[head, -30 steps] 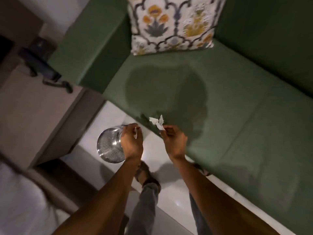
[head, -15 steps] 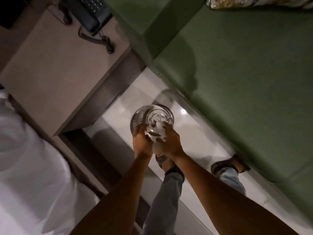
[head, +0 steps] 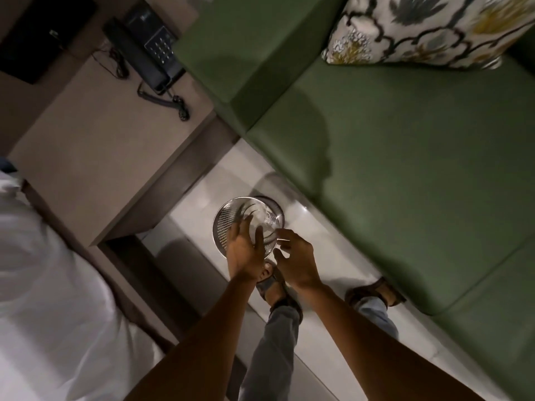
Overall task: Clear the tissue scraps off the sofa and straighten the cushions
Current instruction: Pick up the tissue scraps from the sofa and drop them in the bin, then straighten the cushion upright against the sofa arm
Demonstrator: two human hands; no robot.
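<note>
A round perforated metal bin point(head: 224, 224) stands on the pale floor beside the green sofa point(head: 405, 157). White tissue scraps point(head: 265, 222) lie inside it. My left hand point(head: 244, 250) hovers over the bin's near rim with fingers spread and nothing in it. Just to its right, my right hand point(head: 295, 261) is also spread and holds nothing. A floral cushion point(head: 425, 27) leans at the sofa's back corner, at the top of the view. No scraps show on the visible seat.
A wooden side table point(head: 95, 140) with a black telephone point(head: 147, 50) stands left of the sofa arm. A white bed point(head: 43, 299) fills the lower left. My sandalled feet point(head: 373, 293) stand on the floor strip along the sofa front.
Both hands carried scraps from the sofa to the bin, then let them fall in. The fingers are now spread apart above the rim.
</note>
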